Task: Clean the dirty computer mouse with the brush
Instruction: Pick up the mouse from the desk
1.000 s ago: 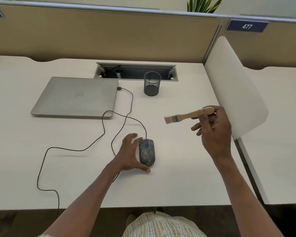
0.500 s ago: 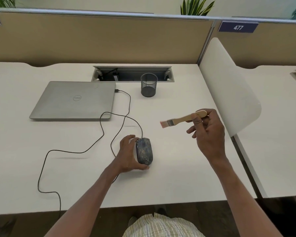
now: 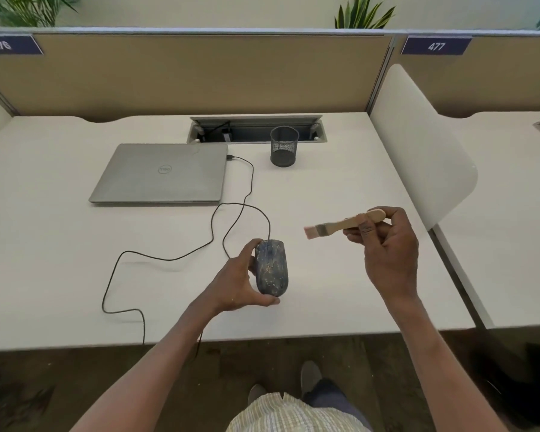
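Up off the table comes the mouse [image 3: 272, 268] in my left hand [image 3: 236, 283], right hand [image 3: 387, 254] pinching the brush [image 3: 345, 224] beside it — I'd sweep bristles lightly along the speckled top, away from me.

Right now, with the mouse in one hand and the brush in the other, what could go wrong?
The mouse is wired to the laptop; lifting it further in the left hand may tug the cable.

Dirt brushed off may scatter over the desk.

The right hand holds the brush near the handle's end, so strokes may lack control.
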Demonstrator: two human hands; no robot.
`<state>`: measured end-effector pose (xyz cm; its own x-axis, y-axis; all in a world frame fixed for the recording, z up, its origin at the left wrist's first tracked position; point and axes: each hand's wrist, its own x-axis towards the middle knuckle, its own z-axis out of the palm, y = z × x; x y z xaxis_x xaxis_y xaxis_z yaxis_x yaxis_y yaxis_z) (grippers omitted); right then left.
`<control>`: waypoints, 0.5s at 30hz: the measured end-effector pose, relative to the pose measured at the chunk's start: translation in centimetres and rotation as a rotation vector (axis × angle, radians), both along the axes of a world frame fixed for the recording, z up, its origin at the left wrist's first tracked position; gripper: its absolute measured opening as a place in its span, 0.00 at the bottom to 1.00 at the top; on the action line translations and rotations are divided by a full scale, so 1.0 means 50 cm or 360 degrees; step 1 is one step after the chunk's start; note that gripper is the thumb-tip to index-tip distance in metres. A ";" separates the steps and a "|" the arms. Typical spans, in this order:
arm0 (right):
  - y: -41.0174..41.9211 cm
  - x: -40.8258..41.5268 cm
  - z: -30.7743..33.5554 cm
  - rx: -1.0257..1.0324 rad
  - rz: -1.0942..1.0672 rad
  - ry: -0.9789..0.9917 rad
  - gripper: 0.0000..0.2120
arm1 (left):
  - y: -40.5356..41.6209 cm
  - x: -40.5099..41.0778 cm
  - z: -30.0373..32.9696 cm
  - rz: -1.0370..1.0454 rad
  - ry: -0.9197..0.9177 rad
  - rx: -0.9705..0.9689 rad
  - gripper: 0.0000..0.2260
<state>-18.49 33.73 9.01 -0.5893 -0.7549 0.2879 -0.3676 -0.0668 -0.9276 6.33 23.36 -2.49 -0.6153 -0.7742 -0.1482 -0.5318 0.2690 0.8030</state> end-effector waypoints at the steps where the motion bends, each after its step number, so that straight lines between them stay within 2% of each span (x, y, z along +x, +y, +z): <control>1: 0.013 0.007 0.000 0.0014 0.0011 0.0003 0.05 | 0.010 0.007 0.002 -0.0008 -0.0007 -0.0008 0.54; 7: 0.081 0.040 0.012 0.0052 0.0055 0.0034 0.11 | 0.074 0.031 0.024 0.0013 -0.0042 -0.0084 0.55; 15: 0.212 0.074 0.044 -0.0013 0.0124 0.0082 0.08 | 0.215 0.070 0.065 0.0095 -0.0034 -0.0216 0.54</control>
